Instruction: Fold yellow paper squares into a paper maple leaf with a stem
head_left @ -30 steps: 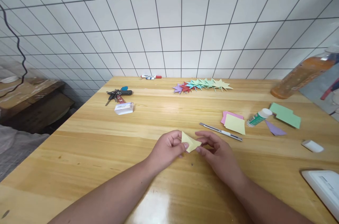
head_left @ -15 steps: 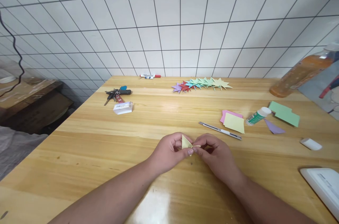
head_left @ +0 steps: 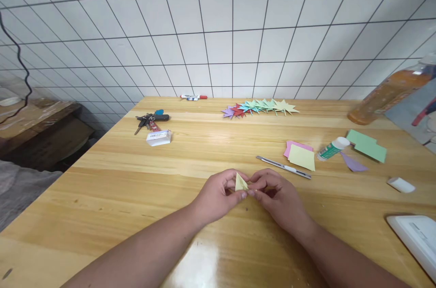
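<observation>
Here, two hands [head_left: 217, 196] [head_left: 283, 196], one yellow paper [head_left: 240, 182]

Folded yellow paper [head_left: 240, 182] between left fingers [head_left: 235, 198] and right fingers [head_left: 265, 181], over a wooden table [head_left: 136, 188]

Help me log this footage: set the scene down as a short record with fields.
Left hand: pinches the folded yellow paper
Right hand: pinches the same paper's right end
Beyond right hand: utility knife
Right side: yellow sheet over pink sheet, glue stick, purple paper, green sheets, bottle
Back: row of pointed paper pieces, red-capped marker
Left side: keys, small white box
</observation>
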{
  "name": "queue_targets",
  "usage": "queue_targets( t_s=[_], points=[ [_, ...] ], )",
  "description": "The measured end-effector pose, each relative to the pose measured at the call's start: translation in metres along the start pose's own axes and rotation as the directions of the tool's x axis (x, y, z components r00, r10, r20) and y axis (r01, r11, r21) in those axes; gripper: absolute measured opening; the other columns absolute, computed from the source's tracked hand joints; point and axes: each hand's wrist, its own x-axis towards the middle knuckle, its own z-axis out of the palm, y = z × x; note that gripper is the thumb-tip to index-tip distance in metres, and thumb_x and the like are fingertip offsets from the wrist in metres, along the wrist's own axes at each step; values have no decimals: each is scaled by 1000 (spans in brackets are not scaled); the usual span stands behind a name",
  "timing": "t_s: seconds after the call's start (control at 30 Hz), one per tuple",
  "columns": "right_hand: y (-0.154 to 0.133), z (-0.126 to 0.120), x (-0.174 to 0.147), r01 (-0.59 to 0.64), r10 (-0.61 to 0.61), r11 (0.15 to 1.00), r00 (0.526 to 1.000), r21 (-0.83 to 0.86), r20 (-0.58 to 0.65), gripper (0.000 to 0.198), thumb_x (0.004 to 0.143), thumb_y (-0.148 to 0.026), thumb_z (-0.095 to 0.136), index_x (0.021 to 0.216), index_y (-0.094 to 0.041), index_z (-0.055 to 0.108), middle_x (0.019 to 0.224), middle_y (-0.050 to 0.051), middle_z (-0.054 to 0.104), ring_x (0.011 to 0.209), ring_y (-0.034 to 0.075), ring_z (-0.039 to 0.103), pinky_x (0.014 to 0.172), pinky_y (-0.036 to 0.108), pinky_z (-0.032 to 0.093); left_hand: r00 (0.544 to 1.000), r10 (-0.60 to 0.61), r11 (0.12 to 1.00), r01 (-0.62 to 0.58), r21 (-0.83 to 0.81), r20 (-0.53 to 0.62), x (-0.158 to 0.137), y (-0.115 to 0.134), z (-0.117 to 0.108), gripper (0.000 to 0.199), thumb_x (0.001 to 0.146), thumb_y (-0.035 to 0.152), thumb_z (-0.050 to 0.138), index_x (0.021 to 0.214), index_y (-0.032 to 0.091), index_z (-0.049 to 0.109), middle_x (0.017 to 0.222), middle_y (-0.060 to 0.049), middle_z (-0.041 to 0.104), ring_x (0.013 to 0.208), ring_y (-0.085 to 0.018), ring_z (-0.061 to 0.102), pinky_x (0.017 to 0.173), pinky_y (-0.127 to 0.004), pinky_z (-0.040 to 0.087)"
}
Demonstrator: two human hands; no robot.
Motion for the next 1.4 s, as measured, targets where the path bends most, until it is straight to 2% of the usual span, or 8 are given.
queue_targets(
  t_s=[0.23, 0.4, 0.53, 0.67, 0.8, 1.03, 1.23, 1.4],
  points=[
    [-2, 0, -1, -17, 17, 999, 1000, 29, 18, 8, 73, -28, 65, 77, -22, 68, 93, 5, 62, 77, 16, 59, 60, 26, 48, 1000, 1, 998, -1, -63, -1, 2, -1, 0, 24, 74, 28, 62, 93, 15, 56, 51, 9, 38, 46, -6, 32, 47, -17, 25],
    [1, -1, -1, -9, 9, 999, 1000, 50, 4, 8, 73, -26, 66, 68, -20, 68, 91, 5, 59, 81, 17, 59, 66, 28, 48, 1000, -2, 999, 2, -34, 2, 1, 1, 0, 23, 75, 26, 62, 94, 15, 56, 50, 9, 38, 44, -6, 29, 45, -17, 23],
    [0, -1, -1, 7, -10, 996, 1000, 87, 26, 5, 75, -25, 65, 74, -22, 69, 94, 5, 60, 78, 16, 58, 64, 27, 48, 1000, -8, 999, 8, -45, -9, 2, 1, 0, 25, 73, 27, 64, 93, 16, 56, 49, 10, 37, 43, -5, 29, 44, -17, 22],
    [-2, 0, -1, 52, -51, 999, 998, -14, 25, 13, 76, -20, 63, 87, -23, 68, 94, 4, 61, 67, 13, 56, 55, 24, 45, 1000, -27, 993, 26, -112, -1, 3, -2, -2, 29, 73, 27, 64, 97, 15, 54, 55, 6, 46, 47, -6, 36, 49, -17, 27],
    [-1, 1, -3, 85, -86, 989, 996, -117, -1, 9, 77, -19, 60, 78, -22, 68, 93, 5, 60, 75, 15, 58, 55, 23, 45, 999, -35, 996, 36, -83, 10, 3, -4, -4, 32, 74, 28, 64, 102, 16, 53, 51, 8, 43, 46, -6, 32, 48, -17, 25],
    [-3, 2, -4, 140, -139, 955, 990, -263, 21, 9, 77, -16, 58, 78, -21, 65, 86, 4, 60, 65, 13, 58, 51, 22, 44, 998, -61, 990, 64, -128, 24, 3, -2, -4, 46, 72, 31, 66, 112, 15, 50, 52, 7, 48, 47, -7, 38, 50, -18, 28],
    [1, -1, -4, 228, -220, 923, 974, -309, 62, 14, 79, -15, 56, 80, -23, 67, 86, 4, 62, 73, 14, 62, 59, 23, 49, 997, -81, 981, 83, -177, 19, 3, 0, -7, 65, 73, 27, 66, 131, 17, 38, 52, 7, 50, 50, -9, 45, 54, -20, 32],
    [3, -3, -2, 256, -241, 914, 967, -313, 87, 15, 80, -17, 56, 83, -23, 69, 88, 4, 65, 77, 15, 63, 69, 26, 51, 997, -73, 966, 73, -247, 10, 1, 5, -8, 65, 75, 34, 64, 132, 16, 37, 61, 1, 60, 58, -13, 53, 59, -23, 38]
  ],
)
